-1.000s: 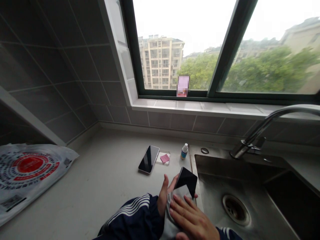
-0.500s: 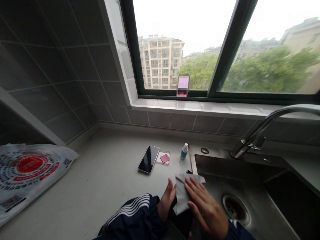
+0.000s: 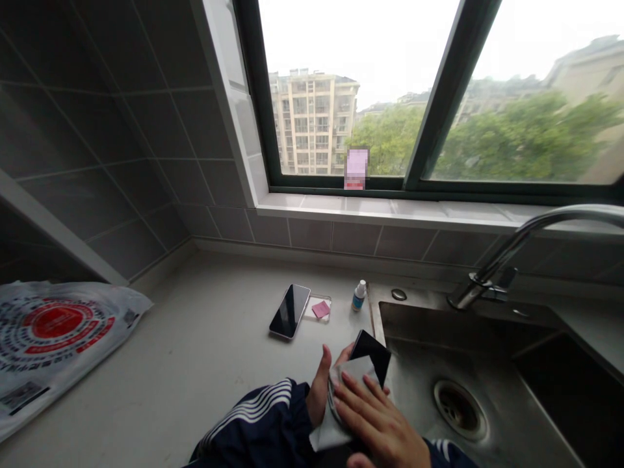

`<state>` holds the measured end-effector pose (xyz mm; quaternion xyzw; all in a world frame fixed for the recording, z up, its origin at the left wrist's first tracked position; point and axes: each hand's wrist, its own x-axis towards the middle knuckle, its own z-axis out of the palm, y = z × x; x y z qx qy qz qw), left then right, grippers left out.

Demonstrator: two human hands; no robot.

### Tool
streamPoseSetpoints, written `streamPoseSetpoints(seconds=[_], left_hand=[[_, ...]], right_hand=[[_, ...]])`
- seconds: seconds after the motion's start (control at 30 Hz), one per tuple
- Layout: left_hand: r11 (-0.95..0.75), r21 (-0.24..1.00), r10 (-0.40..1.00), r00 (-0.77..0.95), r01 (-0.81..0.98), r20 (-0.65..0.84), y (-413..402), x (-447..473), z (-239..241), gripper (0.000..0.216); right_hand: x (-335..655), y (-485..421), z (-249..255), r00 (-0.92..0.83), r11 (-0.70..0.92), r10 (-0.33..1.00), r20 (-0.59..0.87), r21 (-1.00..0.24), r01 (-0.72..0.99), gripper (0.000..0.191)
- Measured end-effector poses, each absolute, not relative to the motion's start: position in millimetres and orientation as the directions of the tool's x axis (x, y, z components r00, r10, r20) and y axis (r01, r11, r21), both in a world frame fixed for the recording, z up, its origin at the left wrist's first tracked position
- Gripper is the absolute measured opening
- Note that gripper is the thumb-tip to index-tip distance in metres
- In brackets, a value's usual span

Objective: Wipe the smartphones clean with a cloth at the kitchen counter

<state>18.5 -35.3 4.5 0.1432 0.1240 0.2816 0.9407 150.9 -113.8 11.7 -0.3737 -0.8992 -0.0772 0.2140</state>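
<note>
My left hand [image 3: 322,387] holds a black phone [image 3: 371,356] from below, with its thumb up along one side. The phone is tilted at the sink's left edge, and its top end shows uncovered. Over its lower part lies a grey cloth [image 3: 336,434], which my right hand [image 3: 377,422] presses down with fingers laid out flat. Some of the left hand's fingers are hidden under the phone and cloth. On the counter beyond, a second phone [image 3: 290,312] rests face up. Touching it is a clear case [image 3: 312,314] with a pink square [image 3: 320,309] on it.
A small spray bottle [image 3: 359,296] stands by the rim of the steel sink [image 3: 414,364]. The chrome faucet [image 3: 480,283] arches over the right side. A printed plastic bag [image 3: 63,344] lies on the counter [image 3: 214,338] at left. The window [image 3: 390,130] is behind.
My right hand and the cloth have slid down along the phone, toward me and slightly left. The phone's top end has come uncovered. My left hand has barely moved.
</note>
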Motion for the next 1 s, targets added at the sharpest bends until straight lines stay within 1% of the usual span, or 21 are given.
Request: streamPoseSetpoints(seconds=[0.13, 0.23, 0.4, 0.57, 0.67, 0.73, 0.87, 1.0], left_hand=[[0.835, 0.314, 0.522, 0.831, -0.452, -0.194, -34.6, 14.8, 10.9, 0.103], [0.840, 0.306, 0.518, 0.829, -0.448, -0.209, -34.2, 13.2, 15.4, 0.101], [0.856, 0.270, 0.505, 0.822, -0.440, -0.263, -35.8, 10.6, 26.4, 0.101], [0.866, 0.291, 0.487, 0.819, -0.407, -0.304, -34.7, 8.5, 28.6, 0.108], [0.855, 0.287, 0.508, 0.811, -0.433, -0.290, -33.8, 8.8, 22.7, 0.111], [0.857, 0.288, 0.500, 0.824, -0.427, -0.267, -33.6, 9.2, 17.1, 0.109], [0.841, 0.302, 0.511, 0.843, -0.449, -0.169, -36.3, 11.5, 8.8, 0.096], [0.767, 0.380, 0.593, 0.798, -0.517, -0.110, -42.6, 14.5, 12.8, 0.082]], right_hand=[[150.0, -113.6, 12.7, -0.628, 0.704, 0.632, 0.454, 0.005, 0.711, 0.063], [149.1, -113.5, 13.0, -0.629, 0.709, 0.615, 0.476, 0.015, 0.705, 0.062], [149.5, -112.4, 18.5, -0.640, 0.735, 0.579, 0.505, 0.016, 0.678, 0.054], [150.1, -111.9, 25.5, -0.668, 0.772, 0.546, 0.505, 0.007, 0.636, 0.049], [149.8, -112.4, 24.8, -0.673, 0.769, 0.547, 0.497, 0.018, 0.639, 0.048], [149.4, -112.9, 22.7, -0.658, 0.759, 0.562, 0.501, 0.002, 0.651, 0.046], [148.3, -113.9, 19.8, -0.597, 0.718, 0.612, 0.518, -0.048, 0.694, 0.044], [147.3, -116.1, 20.7, -0.525, 0.647, 0.687, 0.502, -0.094, 0.757, 0.047]])
